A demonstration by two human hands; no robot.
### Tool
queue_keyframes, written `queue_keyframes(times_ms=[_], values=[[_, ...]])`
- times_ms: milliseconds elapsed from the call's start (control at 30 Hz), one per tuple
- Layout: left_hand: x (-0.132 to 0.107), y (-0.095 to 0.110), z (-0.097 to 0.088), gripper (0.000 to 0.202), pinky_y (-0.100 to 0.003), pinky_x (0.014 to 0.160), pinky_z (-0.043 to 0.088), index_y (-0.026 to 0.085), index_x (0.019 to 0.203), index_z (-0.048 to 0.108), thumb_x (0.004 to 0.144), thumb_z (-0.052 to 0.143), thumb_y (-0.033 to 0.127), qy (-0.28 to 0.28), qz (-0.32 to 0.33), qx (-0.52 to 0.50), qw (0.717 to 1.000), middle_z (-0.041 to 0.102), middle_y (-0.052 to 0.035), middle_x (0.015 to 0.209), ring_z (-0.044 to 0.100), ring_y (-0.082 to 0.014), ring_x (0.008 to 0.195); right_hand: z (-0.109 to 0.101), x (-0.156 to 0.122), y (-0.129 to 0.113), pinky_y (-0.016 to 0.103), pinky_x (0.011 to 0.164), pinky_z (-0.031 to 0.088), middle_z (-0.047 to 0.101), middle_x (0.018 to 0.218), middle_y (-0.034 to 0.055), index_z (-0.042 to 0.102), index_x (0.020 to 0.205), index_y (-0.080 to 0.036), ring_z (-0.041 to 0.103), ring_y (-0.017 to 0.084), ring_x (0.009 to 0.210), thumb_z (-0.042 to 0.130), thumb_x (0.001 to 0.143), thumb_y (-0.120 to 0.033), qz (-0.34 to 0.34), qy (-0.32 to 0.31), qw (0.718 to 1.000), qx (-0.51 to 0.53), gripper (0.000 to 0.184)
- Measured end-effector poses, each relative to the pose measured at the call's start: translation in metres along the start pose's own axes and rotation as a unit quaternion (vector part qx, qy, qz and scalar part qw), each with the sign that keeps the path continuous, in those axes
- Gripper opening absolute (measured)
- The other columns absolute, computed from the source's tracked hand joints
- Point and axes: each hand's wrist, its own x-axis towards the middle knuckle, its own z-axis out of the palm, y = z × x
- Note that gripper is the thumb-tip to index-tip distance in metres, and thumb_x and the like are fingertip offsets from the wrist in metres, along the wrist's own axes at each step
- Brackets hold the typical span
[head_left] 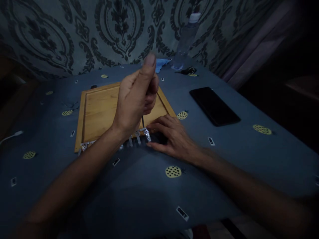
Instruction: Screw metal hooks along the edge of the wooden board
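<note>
The row of metal clips (147, 134) lies along the near edge of the wooden board (99, 113), on the patterned tablecloth (149, 199). The left hand (136, 96) is curled into a fist, thumb uppermost, apparently around a thin-shafted tool (143, 121); its handle is hidden. The right hand (171, 136) is half curled, thumb and forefinger spread at the end clip; whether they pinch it cannot be told.

Recommended practice: keep the shaft upright and centred, press evenly, and steady the clip against the edge with fingertips clear of the tip. Slipping would probably mark the wood.

Containers: the board's raised rim surrounds a shallow recess, partly covered by the left hand. Beyond stands a clear bottle (185, 41), white-capped; its contents, if any, cannot be confirmed.
</note>
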Motion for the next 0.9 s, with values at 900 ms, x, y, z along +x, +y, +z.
queue_keyframes(times_ms=[900], values=[[-0.0019,-0.0045,0.0027,0.056,-0.02,0.038,0.011,0.019,0.058,0.047,0.1,0.056,0.054,-0.044,-0.022,-0.02,0.999,0.021,0.0084,0.046,0.013,-0.0044,0.039,-0.0011,0.0007,0.0005,0.047,0.09,0.048,0.07,0.107,0.0113,0.068,0.112,-0.019,0.061,0.03,0.103,0.064,0.094,-0.056,0.005,-0.01,1.0,-0.006,0.041]])
